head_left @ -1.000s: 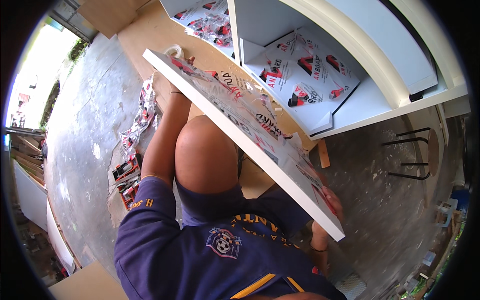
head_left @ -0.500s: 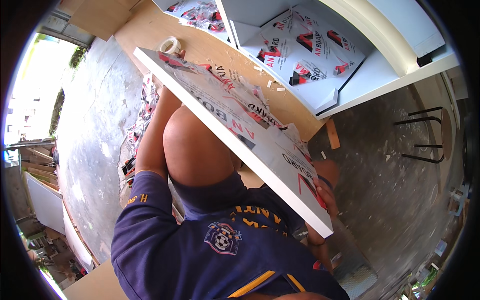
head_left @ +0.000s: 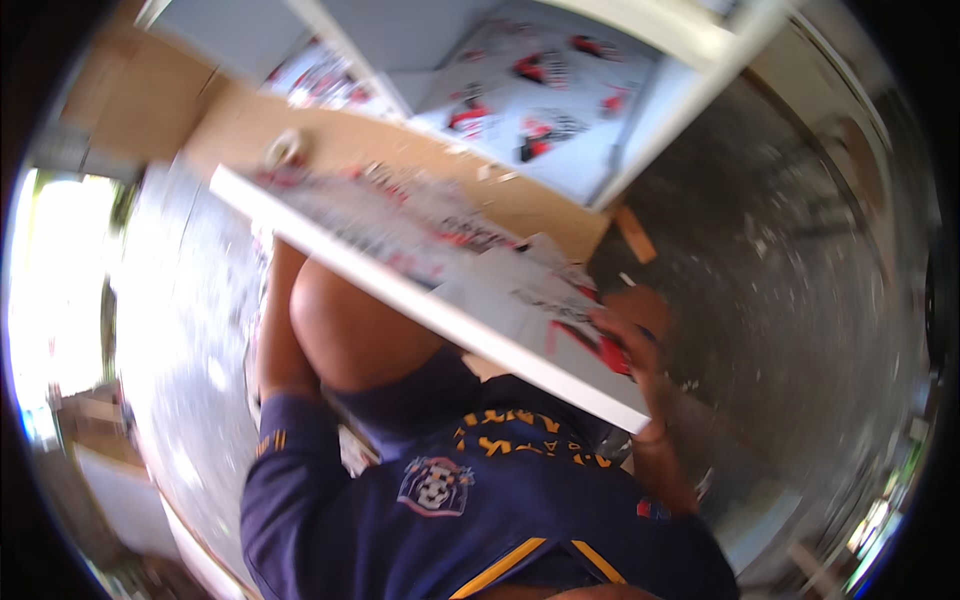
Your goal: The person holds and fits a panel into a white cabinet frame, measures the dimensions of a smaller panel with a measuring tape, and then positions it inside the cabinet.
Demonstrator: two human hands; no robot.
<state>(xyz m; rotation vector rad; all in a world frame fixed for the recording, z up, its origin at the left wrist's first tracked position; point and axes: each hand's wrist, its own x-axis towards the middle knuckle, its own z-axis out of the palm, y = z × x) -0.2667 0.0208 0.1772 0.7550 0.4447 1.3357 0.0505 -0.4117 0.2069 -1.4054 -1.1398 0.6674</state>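
The right hand (head_left: 632,348) holds the near right end of a long white panel (head_left: 475,270), its fingers lying on the printed film over the face, while the left forearm (head_left: 280,320) runs up behind the far left end, where the panel hides the left hand and its grip cannot be told. The panel slants across in front of the person's bent knee (head_left: 345,325), between it and a white cabinet (head_left: 690,115), with a roll of tape (head_left: 290,146) just beyond its left end on a wooden board (head_left: 545,207).
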